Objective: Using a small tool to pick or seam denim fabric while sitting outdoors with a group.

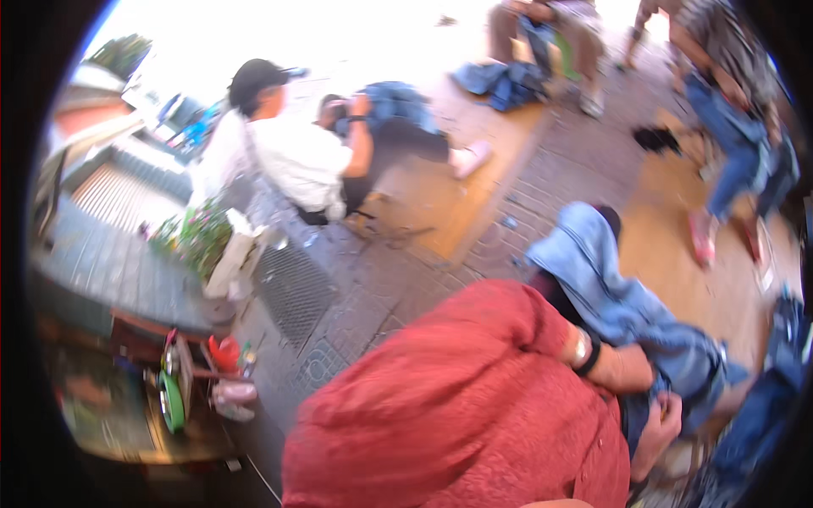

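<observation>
My red-sleeved left arm reaches across the lower middle, with a watch and black band at the wrist. My left hand [629,369] is on the light blue denim garment [593,262] draped over my dark-clothed leg, its fingers largely hidden in the cloth. Just below it, my right hand [663,417] has curled fingers at a darker part of the denim; what they pinch is too small to make out. More dark blue denim [762,406] is heaped at the right edge.
A person in white [301,161] sits at upper left with denim. Others [720,93] work at upper right on cardboard [440,220] over paving. A plant [190,237] and metal grate [292,296] lie left; a cluttered wooden stand [148,356] is at lower left.
</observation>
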Tool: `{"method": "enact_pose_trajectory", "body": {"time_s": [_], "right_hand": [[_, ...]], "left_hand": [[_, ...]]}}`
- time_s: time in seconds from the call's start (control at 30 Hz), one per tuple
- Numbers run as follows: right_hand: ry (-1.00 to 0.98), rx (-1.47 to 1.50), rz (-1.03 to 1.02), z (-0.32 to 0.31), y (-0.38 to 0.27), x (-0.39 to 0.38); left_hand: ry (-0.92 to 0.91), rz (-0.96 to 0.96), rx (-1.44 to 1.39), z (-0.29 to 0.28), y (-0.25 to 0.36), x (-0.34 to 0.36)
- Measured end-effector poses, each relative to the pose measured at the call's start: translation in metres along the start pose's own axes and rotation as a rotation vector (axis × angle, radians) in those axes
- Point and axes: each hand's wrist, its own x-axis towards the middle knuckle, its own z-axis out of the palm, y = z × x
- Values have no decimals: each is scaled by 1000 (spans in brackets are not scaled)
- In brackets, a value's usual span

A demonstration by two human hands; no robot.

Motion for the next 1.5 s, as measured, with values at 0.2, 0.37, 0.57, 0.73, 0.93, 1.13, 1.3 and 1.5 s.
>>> {"method": "enact_pose_trajectory", "body": {"time_s": [0.2, 0.37, 0.57, 0.73, 0.93, 1.13, 1.3, 1.5], "right_hand": [[-27, 403, 189, -28, -53, 8], [74, 604, 72, -45, -50, 7], [95, 458, -68, -25, -81, 43], [-182, 386, -174, 13, -112, 88], [-483, 473, -57, 69, -123, 112], [-394, 588, -119, 103, -153, 125], [-385, 358, -211, 124, -150, 149], [-84, 191, 84, 86, -81, 210]], "left_hand": [[-19, -54, -801, -87, -22, -20], [80, -381, -1526, -178, -29, -47], [658, -352, -1419, -214, -45, -93], [897, -365, -1926, -223, -56, -102], [1079, -691, -1898, -211, -85, -112], [1066, -943, -1924, -194, -105, -107], [1024, -1070, -1952, -188, -117, -98], [967, -940, -1765, -166, -132, -105]]}}
